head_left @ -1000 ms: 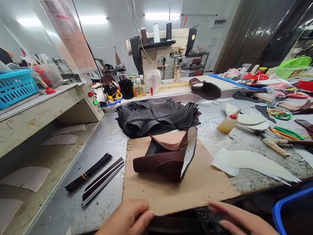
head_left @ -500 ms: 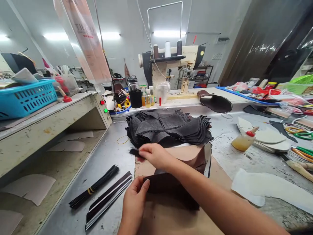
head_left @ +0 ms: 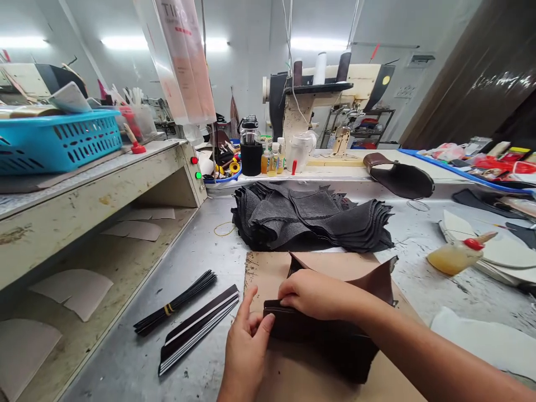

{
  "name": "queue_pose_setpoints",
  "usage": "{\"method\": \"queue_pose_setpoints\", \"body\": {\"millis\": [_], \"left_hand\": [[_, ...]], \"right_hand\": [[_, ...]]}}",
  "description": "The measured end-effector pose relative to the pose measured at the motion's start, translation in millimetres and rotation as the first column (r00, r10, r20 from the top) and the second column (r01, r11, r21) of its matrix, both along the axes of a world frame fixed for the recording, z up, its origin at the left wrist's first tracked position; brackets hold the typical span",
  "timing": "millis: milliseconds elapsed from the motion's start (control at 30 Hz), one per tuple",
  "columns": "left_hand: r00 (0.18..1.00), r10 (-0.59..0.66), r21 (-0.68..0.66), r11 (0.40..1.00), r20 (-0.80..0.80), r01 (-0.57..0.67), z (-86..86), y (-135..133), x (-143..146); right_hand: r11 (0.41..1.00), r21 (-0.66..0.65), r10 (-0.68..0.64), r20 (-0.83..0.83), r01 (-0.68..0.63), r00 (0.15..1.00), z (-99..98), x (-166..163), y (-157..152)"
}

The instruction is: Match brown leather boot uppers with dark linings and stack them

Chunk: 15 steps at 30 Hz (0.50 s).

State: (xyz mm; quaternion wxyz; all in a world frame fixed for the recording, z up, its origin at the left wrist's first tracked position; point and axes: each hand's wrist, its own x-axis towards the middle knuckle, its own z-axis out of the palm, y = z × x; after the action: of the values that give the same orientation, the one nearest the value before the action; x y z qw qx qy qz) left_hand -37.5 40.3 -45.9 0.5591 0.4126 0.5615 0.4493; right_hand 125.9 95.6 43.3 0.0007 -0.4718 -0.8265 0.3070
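A dark brown leather upper (head_left: 322,340) stands folded on a tan board (head_left: 268,265), its inside edges spreading upward at the back. A short black strip (head_left: 272,305) lies along its near top edge. From above, my right hand (head_left: 310,293) pinches the strip against that edge, fingertips closed. At the upper's left corner is my left hand (head_left: 249,340), its thumb and curled fingers closed on the leather while the index finger points up. My right forearm hides part of the upper's back.
Behind the board lies a stack of black leather pieces (head_left: 310,218). Left are a banded bundle of black strips (head_left: 176,304) and loose strips (head_left: 199,329). A glue bottle (head_left: 454,257) and white pieces (head_left: 481,335) are right. A sewing machine (head_left: 301,117) stands behind.
My right hand has brought the black strip from beyond the left corner onto the leather's top edge. My left index finger has lifted. The view has shifted left.
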Motion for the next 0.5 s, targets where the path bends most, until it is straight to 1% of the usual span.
{"method": "queue_pose_setpoints", "body": {"millis": [67, 133, 167, 200, 233, 267, 300, 333, 367, 400, 433, 500], "left_hand": [[1.000, 0.007, -0.007, 1.000, 0.013, -0.007, -0.4, 0.2, -0.6], [1.000, 0.015, -0.006, 1.000, 0.025, -0.014, 0.1, 0.1, -0.6], [0.999, 0.018, -0.004, 1.000, 0.028, -0.017, 0.6, -0.2, -0.3], [0.999, 0.018, -0.003, 1.000, 0.028, -0.018, 1.1, -0.6, 0.2], [0.999, 0.018, -0.003, 1.000, 0.027, -0.018, 1.7, -1.1, 0.7], [0.999, 0.018, -0.003, 1.000, 0.028, -0.018, 2.1, -1.8, 1.2], [1.000, 0.016, -0.003, 1.000, 0.027, -0.016, 2.3, -2.6, 1.5], [1.000, 0.015, -0.005, 1.000, 0.023, -0.015, 2.1, -3.6, 1.6], [1.000, 0.015, -0.008, 1.000, 0.018, -0.015, 1.6, -4.6, 1.5], [1.000, 0.008, -0.010, 1.000, 0.013, -0.008, 0.7, -5.8, 1.1], [1.000, -0.002, -0.010, 1.000, 0.008, 0.002, -0.5, -7.0, 0.7], [0.999, -0.038, -0.002, 0.999, 0.002, 0.038, -3.5, -9.3, -0.2]], "right_hand": [[0.998, 0.012, -0.059, -0.038, 0.059, 0.998, -3.5, 0.4, 1.8], [0.985, 0.061, -0.157, -0.095, 0.163, 0.983, -6.8, -1.8, 6.8], [0.966, 0.088, -0.226, -0.184, 0.245, 0.957, -8.0, -4.3, 10.2], [0.939, 0.085, -0.293, -0.317, 0.335, 0.902, -9.0, -7.5, 13.7], [0.910, 0.036, -0.348, -0.475, 0.413, 0.809, -9.9, -11.2, 17.1], [0.885, -0.058, -0.392, -0.627, 0.461, 0.674, -11.2, -15.1, 19.9], [0.869, -0.168, -0.425, -0.737, 0.466, 0.526, -13.0, -18.8, 21.9], [0.863, -0.258, -0.445, -0.795, 0.434, 0.413, -15.7, -21.9, 23.3], [0.865, -0.303, -0.454, -0.813, 0.401, 0.364, -19.2, -24.1, 24.1], [0.866, -0.303, -0.449, -0.820, 0.397, 0.355, -23.6, -25.2, 24.7], [0.863, -0.269, -0.437, -0.822, 0.427, 0.365, -28.4, -25.2, 25.4], [0.827, -0.174, -0.417, -0.828, 0.535, 0.376, -37.4, -22.3, 28.0]]}}
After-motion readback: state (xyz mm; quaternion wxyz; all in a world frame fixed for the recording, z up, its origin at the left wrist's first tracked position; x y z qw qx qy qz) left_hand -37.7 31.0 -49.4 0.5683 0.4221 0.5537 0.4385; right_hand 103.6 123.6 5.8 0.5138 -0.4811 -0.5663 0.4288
